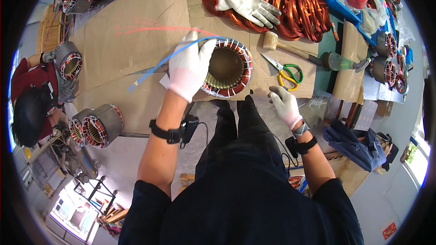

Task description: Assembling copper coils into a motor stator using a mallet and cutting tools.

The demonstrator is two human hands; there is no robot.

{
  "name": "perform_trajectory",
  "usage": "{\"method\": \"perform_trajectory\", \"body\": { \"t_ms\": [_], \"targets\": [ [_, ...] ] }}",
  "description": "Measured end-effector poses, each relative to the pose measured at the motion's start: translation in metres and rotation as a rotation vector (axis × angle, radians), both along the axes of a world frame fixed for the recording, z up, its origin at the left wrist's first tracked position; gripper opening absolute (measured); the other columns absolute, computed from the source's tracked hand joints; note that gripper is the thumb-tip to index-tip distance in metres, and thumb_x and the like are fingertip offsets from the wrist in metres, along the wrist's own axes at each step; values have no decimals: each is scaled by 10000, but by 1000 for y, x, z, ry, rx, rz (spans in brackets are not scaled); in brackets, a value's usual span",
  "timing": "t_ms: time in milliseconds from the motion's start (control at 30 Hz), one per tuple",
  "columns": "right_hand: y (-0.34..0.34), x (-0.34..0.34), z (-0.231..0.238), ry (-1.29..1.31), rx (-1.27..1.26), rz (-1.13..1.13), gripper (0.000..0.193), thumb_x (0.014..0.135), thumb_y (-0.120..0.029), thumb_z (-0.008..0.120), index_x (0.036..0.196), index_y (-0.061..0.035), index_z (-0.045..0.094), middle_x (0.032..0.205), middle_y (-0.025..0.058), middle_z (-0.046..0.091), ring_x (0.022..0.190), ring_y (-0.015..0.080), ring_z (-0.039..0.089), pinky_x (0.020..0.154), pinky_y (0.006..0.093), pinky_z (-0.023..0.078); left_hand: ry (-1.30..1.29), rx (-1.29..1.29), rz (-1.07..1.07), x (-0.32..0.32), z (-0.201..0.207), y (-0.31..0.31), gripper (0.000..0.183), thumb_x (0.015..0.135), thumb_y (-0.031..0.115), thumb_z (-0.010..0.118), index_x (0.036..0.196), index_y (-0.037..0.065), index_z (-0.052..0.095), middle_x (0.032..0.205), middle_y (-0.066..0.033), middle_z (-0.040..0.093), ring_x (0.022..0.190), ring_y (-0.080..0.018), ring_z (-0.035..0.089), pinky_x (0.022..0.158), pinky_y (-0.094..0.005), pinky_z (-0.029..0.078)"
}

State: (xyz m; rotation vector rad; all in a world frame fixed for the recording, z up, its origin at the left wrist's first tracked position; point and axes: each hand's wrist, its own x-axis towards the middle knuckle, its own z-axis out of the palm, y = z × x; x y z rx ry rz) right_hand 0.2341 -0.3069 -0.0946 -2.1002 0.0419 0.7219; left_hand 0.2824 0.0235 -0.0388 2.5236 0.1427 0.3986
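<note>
A motor stator (248,66) with white-laced copper windings stands on the cardboard, its round bore facing up. My left hand (188,66), in a white glove, is at its left rim with the fingers bent in. A blue lead wire (156,66) crosses over those fingers, and blurred red lead wires (150,30) stretch leftward behind the fingertips. What the fingers grip is hidden. My right hand (285,104), also gloved, hovers past the table's near edge with loosely curled fingers and nothing visible in them. Closest to it are scissors (287,75) with green and yellow handles.
A mallet (290,50) lies beyond the scissors. Copper wire coils (302,11) with a spare white glove (247,4) on top fill the back. A blue crate (334,0) stands back right. More stators (106,127) sit at left, near another person (34,95) handling one.
</note>
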Motion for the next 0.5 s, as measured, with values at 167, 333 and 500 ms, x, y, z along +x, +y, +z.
{"method": "perform_trajectory", "body": {
  "t_ms": [167,333,500],
  "targets": [
    [4,-7,-4,-66,0,18,280,974,-157,593,1159,38,672,979,237,714,856,329,715,793,380,547,178,-406,-130,30,19,-5,277,999,266,637,1010,-6,689,768,-224,664,728,-415,650,647,-477,503],
    [-11,-18,-12,-107,1,-3,289,976,-173,581,1159,31,676,1024,249,711,948,383,701,838,412,543,71,-526,24,20,55,12,253,1045,221,592,989,-6,689,698,-43,598,621,-95,546,566,-294,446],
    [-14,-26,-18,-79,26,-45,290,980,-182,583,1149,39,666,1060,273,698,1033,423,681,886,428,536,63,-626,136,8,95,19,253,1077,234,531,1046,18,659,767,23,588,649,-36,512,600,-213,434]
  ]
}}
